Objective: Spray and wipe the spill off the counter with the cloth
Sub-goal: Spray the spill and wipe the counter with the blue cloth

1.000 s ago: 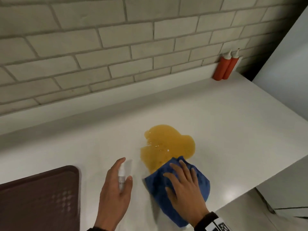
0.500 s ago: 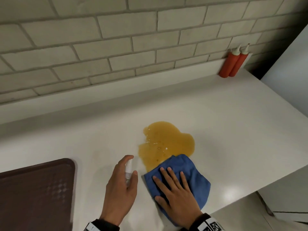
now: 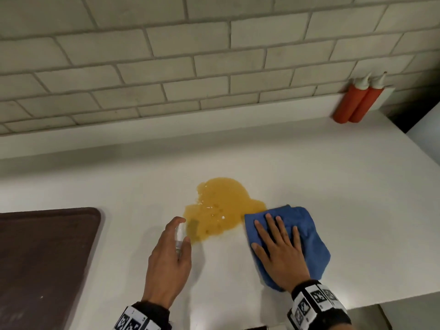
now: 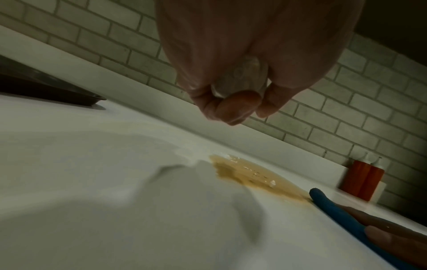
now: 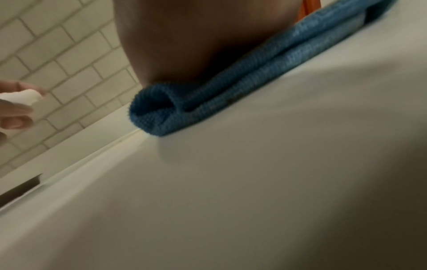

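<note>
An orange-yellow spill (image 3: 220,208) spreads over the middle of the white counter (image 3: 333,177). My left hand (image 3: 170,256) grips a small clear spray bottle (image 3: 179,236) just left of the spill's near edge; the bottle (image 4: 240,78) shows between the curled fingers in the left wrist view. My right hand (image 3: 279,251) presses flat, fingers straight and spread, on a folded blue cloth (image 3: 307,232) that touches the spill's right edge. The cloth's folded edge (image 5: 166,107) lies on the counter in the right wrist view, and its tip (image 4: 323,199) meets the spill (image 4: 251,173).
A dark brown tray (image 3: 40,260) lies at the counter's left. Two red squeeze bottles (image 3: 357,101) stand against the tiled wall (image 3: 166,55) at the far right corner. The counter's front edge (image 3: 381,303) runs just right of my right wrist.
My right hand has slid the cloth from the spill's near edge to its right side. The left hand still holds the spray bottle beside the spill. The camera view has shifted.
</note>
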Motion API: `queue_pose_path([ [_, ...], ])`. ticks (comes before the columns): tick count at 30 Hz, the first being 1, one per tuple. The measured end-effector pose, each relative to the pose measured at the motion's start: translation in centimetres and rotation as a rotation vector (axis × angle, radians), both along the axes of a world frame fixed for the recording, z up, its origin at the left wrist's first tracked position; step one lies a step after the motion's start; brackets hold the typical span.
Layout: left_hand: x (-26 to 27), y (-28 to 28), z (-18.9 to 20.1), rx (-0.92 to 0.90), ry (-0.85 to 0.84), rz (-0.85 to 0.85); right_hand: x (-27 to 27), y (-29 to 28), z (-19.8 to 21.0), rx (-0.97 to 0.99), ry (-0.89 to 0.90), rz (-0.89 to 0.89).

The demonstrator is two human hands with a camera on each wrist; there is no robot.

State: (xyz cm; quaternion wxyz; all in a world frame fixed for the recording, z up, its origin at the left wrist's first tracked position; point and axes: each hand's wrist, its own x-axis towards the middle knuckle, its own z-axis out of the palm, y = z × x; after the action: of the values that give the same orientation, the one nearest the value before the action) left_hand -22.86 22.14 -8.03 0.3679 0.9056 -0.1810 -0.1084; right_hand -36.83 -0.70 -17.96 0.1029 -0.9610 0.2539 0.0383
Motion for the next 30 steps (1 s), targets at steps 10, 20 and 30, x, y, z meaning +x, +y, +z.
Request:
queue_pose_path([
  [10, -2.9, -2.6, -0.4, -0.016, 0.008, 0.079, -0.2, -0.5, -0.2, -0.001, -0.019, 0.054],
  [20, -3.1, -3.1, -0.1, -0.027, 0.015, 0.041, -3.7, -1.2, -0.1, 0.010, -0.037, 0.100],
  [30, -1.2, -2.4, -0.1, -0.049, 0.009, 0.028, 1.3, -3.6, 0.5, 0.069, 0.082, 0.045],
])
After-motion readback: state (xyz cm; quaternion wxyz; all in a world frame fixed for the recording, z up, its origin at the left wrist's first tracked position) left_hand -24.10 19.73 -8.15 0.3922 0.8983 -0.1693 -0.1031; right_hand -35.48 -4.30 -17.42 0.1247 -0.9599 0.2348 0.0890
